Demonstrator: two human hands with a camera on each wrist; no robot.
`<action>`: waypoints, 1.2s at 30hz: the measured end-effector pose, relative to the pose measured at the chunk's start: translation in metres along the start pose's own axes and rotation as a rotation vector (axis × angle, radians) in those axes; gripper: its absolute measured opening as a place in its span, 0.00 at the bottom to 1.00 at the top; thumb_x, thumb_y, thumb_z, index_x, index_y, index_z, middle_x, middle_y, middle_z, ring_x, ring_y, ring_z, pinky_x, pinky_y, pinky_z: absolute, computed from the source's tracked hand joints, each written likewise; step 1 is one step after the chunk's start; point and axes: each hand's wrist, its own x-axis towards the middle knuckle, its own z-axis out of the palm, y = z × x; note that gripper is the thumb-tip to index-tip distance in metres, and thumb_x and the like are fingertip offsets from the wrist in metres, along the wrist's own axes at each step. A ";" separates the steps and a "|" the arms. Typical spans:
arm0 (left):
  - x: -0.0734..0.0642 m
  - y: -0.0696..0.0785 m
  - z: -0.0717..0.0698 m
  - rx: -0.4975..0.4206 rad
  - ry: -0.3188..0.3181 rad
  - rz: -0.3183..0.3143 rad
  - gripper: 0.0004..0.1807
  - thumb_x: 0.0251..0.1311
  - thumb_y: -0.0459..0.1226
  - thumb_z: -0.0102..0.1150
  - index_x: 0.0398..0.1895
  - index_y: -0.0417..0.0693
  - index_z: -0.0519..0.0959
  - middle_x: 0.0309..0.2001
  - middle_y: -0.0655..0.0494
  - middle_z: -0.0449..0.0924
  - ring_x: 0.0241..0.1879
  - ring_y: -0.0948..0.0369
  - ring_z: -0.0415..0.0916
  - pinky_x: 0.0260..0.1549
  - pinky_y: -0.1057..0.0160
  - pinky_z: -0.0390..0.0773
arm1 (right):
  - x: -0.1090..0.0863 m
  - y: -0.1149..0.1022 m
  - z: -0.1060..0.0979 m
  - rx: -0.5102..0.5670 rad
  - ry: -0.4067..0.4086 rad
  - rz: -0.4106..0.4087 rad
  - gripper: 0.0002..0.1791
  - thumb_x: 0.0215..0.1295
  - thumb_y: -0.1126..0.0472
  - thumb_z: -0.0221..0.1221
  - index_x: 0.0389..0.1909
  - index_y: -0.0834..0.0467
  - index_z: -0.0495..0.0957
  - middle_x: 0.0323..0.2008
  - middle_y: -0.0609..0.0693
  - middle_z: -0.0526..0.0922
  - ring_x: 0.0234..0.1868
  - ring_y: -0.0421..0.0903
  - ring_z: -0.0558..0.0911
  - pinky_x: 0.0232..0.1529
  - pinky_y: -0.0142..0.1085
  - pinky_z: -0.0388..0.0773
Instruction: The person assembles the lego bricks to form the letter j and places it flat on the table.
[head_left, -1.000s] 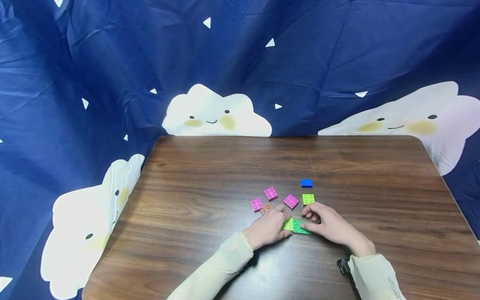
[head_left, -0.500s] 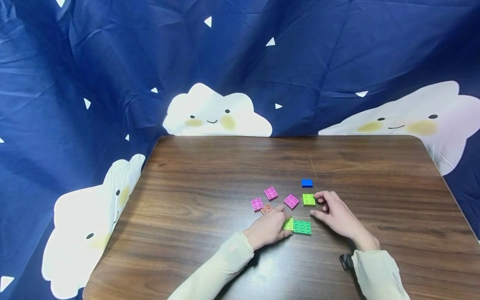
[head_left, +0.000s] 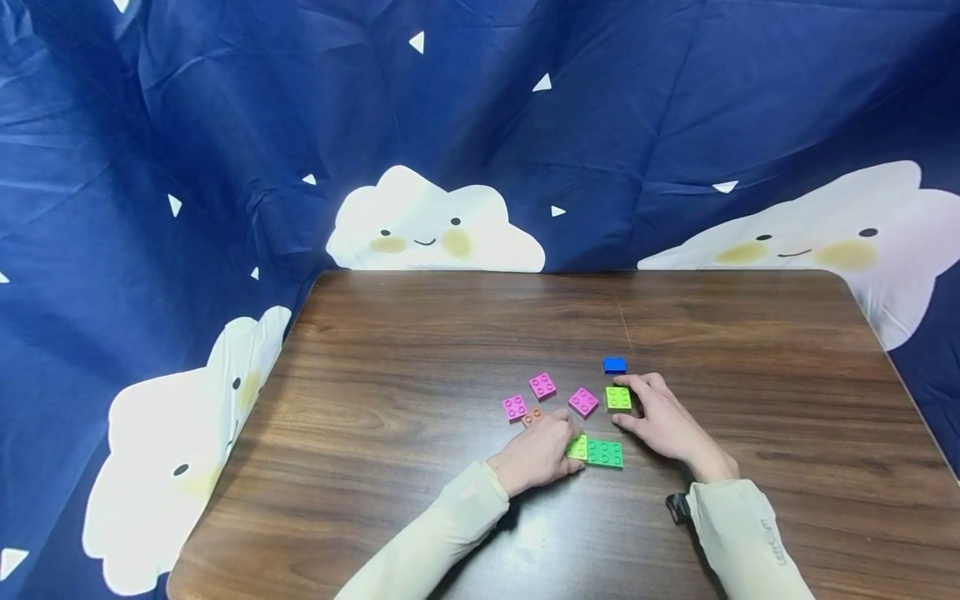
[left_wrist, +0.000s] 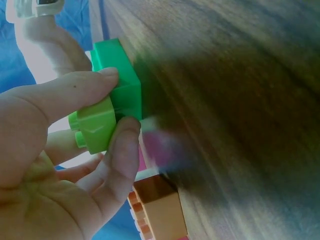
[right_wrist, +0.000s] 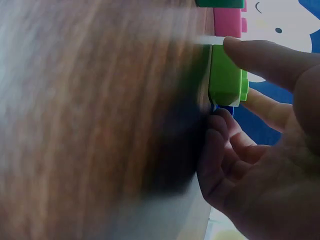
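In the head view my left hand (head_left: 534, 456) pinches a lime-green toy building brick (head_left: 577, 447) between thumb and finger on the wooden table. A longer green brick (head_left: 604, 453) lies end to end with it on the right. The left wrist view shows the thumb lying across the seam between the lime brick (left_wrist: 97, 126) and the green one (left_wrist: 120, 80). My right hand (head_left: 667, 423) is around a second lime-green brick (head_left: 618, 399), thumb at its near side and index finger at its far side. Slim gaps show beside that brick from above.
A blue brick (head_left: 614, 366) lies just beyond the right hand's fingers. Three pink bricks, one of them the pink brick (head_left: 582, 402) between the hands, lie behind. An orange brick (head_left: 532, 417) is partly hidden by my left hand. A blue cloud-print cloth (head_left: 480, 125) hangs behind the table.
My right hand has left the green brick, moved away from me and come around the second lime-green brick. The left hand keeps its hold in the same place.
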 end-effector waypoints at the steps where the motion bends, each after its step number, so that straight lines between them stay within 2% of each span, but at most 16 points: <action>1: 0.000 0.000 0.000 -0.004 -0.001 -0.002 0.10 0.52 0.45 0.69 0.28 0.50 0.80 0.32 0.59 0.73 0.25 0.70 0.66 0.26 0.77 0.67 | 0.000 0.000 0.001 -0.001 0.002 0.002 0.31 0.60 0.59 0.63 0.64 0.63 0.67 0.52 0.66 0.68 0.50 0.60 0.74 0.51 0.58 0.71; 14: 0.001 0.000 -0.002 -0.027 0.000 -0.008 0.11 0.51 0.45 0.70 0.24 0.51 0.78 0.30 0.60 0.71 0.23 0.71 0.64 0.24 0.77 0.65 | 0.003 0.001 0.003 -0.007 0.018 0.012 0.21 0.60 0.63 0.61 0.55 0.63 0.73 0.49 0.65 0.69 0.48 0.59 0.74 0.49 0.57 0.71; 28: 0.001 0.000 -0.001 -0.032 0.011 -0.007 0.14 0.50 0.45 0.70 0.20 0.52 0.75 0.29 0.60 0.70 0.22 0.71 0.63 0.22 0.77 0.63 | 0.002 0.003 0.002 0.002 0.021 0.025 0.20 0.60 0.63 0.61 0.52 0.63 0.72 0.49 0.63 0.71 0.48 0.57 0.74 0.49 0.56 0.71; 31: 0.001 0.000 0.000 -0.033 0.013 -0.008 0.14 0.51 0.45 0.70 0.19 0.52 0.75 0.29 0.59 0.71 0.22 0.71 0.63 0.22 0.77 0.64 | 0.001 0.003 0.001 0.003 0.026 0.019 0.20 0.59 0.63 0.62 0.51 0.63 0.72 0.48 0.63 0.72 0.46 0.56 0.74 0.47 0.52 0.72; 36: 0.000 0.000 -0.001 -0.032 0.019 -0.007 0.14 0.51 0.45 0.70 0.19 0.52 0.75 0.30 0.59 0.72 0.22 0.71 0.63 0.22 0.78 0.64 | 0.000 0.003 -0.002 0.012 0.033 0.013 0.19 0.59 0.64 0.62 0.51 0.63 0.72 0.41 0.57 0.74 0.37 0.49 0.72 0.35 0.38 0.69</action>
